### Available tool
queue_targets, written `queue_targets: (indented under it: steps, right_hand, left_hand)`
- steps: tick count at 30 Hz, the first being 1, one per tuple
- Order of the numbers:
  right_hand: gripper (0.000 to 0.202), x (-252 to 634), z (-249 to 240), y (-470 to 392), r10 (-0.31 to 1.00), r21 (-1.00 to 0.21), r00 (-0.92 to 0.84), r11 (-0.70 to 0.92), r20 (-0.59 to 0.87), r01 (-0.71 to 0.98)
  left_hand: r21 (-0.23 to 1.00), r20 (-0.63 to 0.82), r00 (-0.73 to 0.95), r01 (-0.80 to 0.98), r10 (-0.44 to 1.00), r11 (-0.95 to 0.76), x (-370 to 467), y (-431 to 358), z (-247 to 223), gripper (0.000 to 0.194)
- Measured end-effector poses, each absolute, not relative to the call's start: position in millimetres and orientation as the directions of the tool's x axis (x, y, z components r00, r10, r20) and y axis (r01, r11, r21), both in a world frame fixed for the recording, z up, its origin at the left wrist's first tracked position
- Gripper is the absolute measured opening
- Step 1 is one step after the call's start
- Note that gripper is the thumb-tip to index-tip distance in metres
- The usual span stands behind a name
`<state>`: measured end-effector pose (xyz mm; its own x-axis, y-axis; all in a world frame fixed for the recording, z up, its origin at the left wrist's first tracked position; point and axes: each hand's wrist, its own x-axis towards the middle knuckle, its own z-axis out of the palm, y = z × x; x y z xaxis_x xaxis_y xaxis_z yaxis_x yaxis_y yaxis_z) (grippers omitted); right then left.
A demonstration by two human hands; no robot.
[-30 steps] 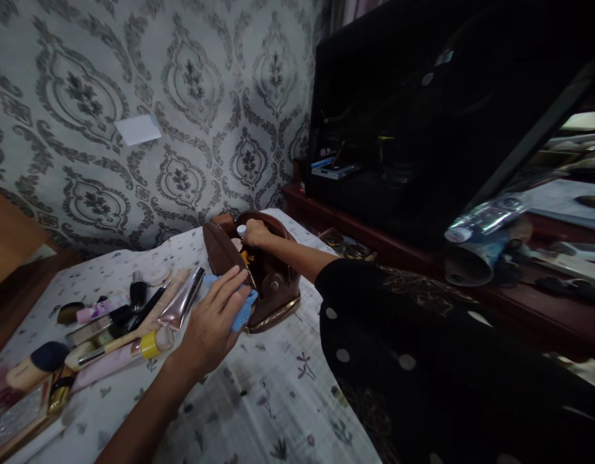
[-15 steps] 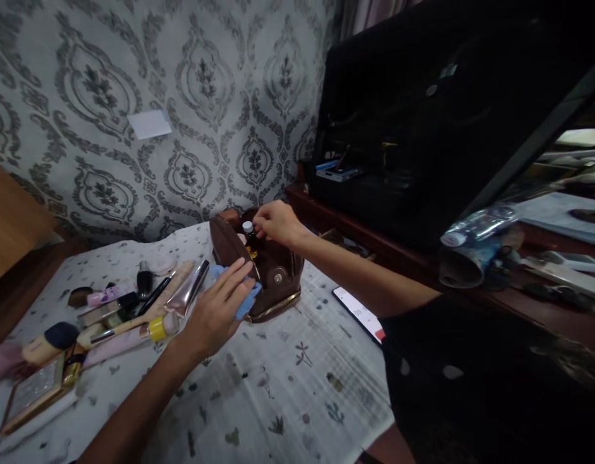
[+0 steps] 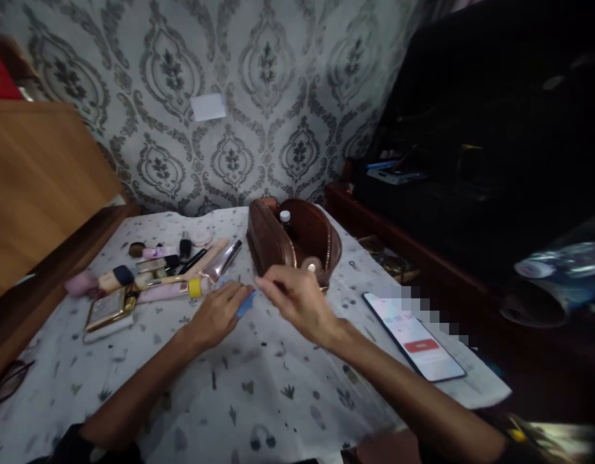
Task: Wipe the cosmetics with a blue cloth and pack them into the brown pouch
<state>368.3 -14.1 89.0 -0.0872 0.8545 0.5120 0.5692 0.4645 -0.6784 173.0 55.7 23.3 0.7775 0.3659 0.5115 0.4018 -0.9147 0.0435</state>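
Observation:
My left hand [image 3: 214,317] is closed on a light blue cloth [image 3: 246,304], and a corner of the cloth sticks out past the fingertips. Beside it, my right hand [image 3: 301,304] is held in a pinch just in front of the bag; whatever is between those fingers, if anything, is hidden. Behind both hands stands a brown zip bag [image 3: 269,240], unzipped and gaping. Inside it a small dark bottle with a white cap [image 3: 284,217] stands upright.
Left of the bag lie a silvery tube [image 3: 222,261], a pink tube with a yellow cap [image 3: 195,288], brushes and a compact [image 3: 105,310]. A phone [image 3: 425,353] rests at the right. A dark screen [image 3: 481,129] and a wooden cabinet [image 3: 41,167] flank the cloth-covered table.
My right hand has come out of the bag toward me, close to my left hand. The bottle stays inside the bag. The head view has shifted left.

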Motion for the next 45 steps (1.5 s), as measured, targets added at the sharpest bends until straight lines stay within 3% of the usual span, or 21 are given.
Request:
queue_targets:
  steps: [4,9,13,17,24,29,35,41,45]
  right_hand:
    - [0.022,335,48,-7,0.841,-0.653,-0.275,0.536,0.465,0.535]
    - [0.015,308,26,21,0.885,-0.696,-0.235,0.463,0.403,0.548]
    - [0.025,289,15,46,0.942,-0.772,-0.166,0.335,0.293,0.54]
    - [0.033,274,-5,58,0.966,-0.797,-0.088,0.249,0.241,0.55]
    - [0.033,276,-33,49,0.952,-0.822,-0.058,0.289,0.3,0.491]
    - [0.033,278,-33,49,0.95,-0.826,-0.075,0.302,0.305,0.476]
    - [0.039,276,-34,50,0.95,-0.827,-0.065,0.3,0.307,0.476]
    - [0.045,276,-39,50,0.944,-0.845,-0.08,0.323,0.32,0.426]
    - [0.048,275,-38,50,0.943,-0.848,-0.098,0.329,0.318,0.416]
  left_hand:
    - [0.047,0.459,0.742,0.529,0.489,-0.847,148,56,8,0.029]
    - [0.098,0.412,0.618,0.701,0.67,-0.707,126,61,5,0.022]
    - [0.105,0.402,0.494,0.811,0.771,-0.575,113,63,15,0.024]
    - [0.125,0.439,0.403,0.858,0.803,-0.498,94,66,22,0.026]
    - [0.115,0.485,0.219,0.944,0.847,-0.31,58,85,13,0.028]
    - [-0.006,0.424,0.243,0.964,0.872,-0.266,57,86,6,0.025]
    - [0.018,0.392,0.319,0.935,0.863,-0.354,58,85,7,0.023]
    - [0.201,0.453,0.319,0.873,0.832,-0.444,57,86,6,0.02]
    - [0.576,0.474,0.13,0.702,0.871,-0.419,62,85,7,0.022]
